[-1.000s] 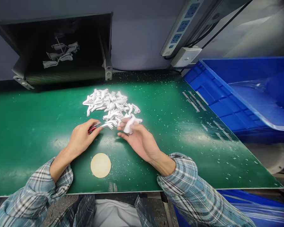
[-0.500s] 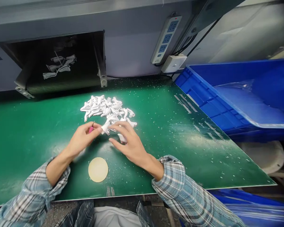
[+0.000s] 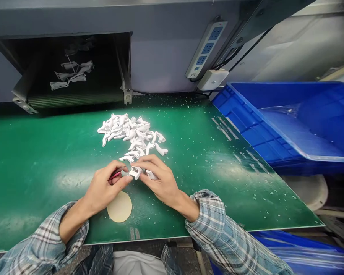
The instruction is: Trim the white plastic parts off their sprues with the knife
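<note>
My left hand [image 3: 106,186] is closed on a small pink-and-dark tool [image 3: 116,173]; its kind is mostly hidden by the fingers. Between the fingertips of my right hand [image 3: 162,181] is a white plastic part [image 3: 135,172], its hollow end turned towards my left hand. My left fingertips are close beside that part; whether they touch it I cannot tell. A second white piece [image 3: 151,175] shows within the curl of my right hand. Just beyond both hands lies a loose pile of similar curved white parts [image 3: 129,131]. A round cream disc [image 3: 119,208] rests below my left hand, partly covered by it.
A conveyor opening [image 3: 77,100] at the back left carries white parts still joined on a sprue [image 3: 71,74]. On the right stands a blue crate [image 3: 255,130]. A power strip [image 3: 206,49] is fixed to the back panel above the green tabletop [image 3: 206,164].
Both hands have drawn back from the pile towards me. The white part has come along in my right fingers and turned its hollow end. The view has shifted slightly.
</note>
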`<state>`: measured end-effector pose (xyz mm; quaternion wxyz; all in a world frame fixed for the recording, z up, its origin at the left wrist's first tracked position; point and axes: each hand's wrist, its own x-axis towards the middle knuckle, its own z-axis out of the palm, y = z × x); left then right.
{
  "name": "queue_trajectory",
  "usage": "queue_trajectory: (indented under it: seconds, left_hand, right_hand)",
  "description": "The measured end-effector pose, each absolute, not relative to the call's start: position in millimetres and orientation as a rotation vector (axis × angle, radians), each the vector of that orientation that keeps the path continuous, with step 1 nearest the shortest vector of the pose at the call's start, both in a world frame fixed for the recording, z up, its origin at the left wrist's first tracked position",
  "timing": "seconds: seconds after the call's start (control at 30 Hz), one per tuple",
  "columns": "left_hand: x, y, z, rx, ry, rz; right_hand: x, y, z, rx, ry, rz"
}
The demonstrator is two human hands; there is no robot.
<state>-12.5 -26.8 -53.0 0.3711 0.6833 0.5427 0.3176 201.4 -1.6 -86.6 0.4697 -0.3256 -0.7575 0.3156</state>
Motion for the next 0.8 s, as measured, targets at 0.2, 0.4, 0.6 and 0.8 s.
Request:
queue_trajectory:
  seconds: [0.2,0.4,0.6,0.8]
  left_hand:
    - [-11.2,-32.1,-55.3,1.927,1.297,0.771]
    - [-7.9,-33.9,-57.9,1.828,1.188,0.729]
    - [-8.3,-35.8,-57.4,1.810,1.103,0.703]
    - [-10.3,-33.8,-54.8,1.839,1.075,0.683]
  right_hand:
    - [200.7,-5.6,-84.9,-0.740,-1.762,0.961]
    - [197.8,-9.4,-83.5,-0.774,-1.724,0.966]
    - [197.9,-10.9,-84.3,-0.762,-1.717,0.948]
    - [197.9,-11.4,-82.8,-0.762,-1.730,0.956]
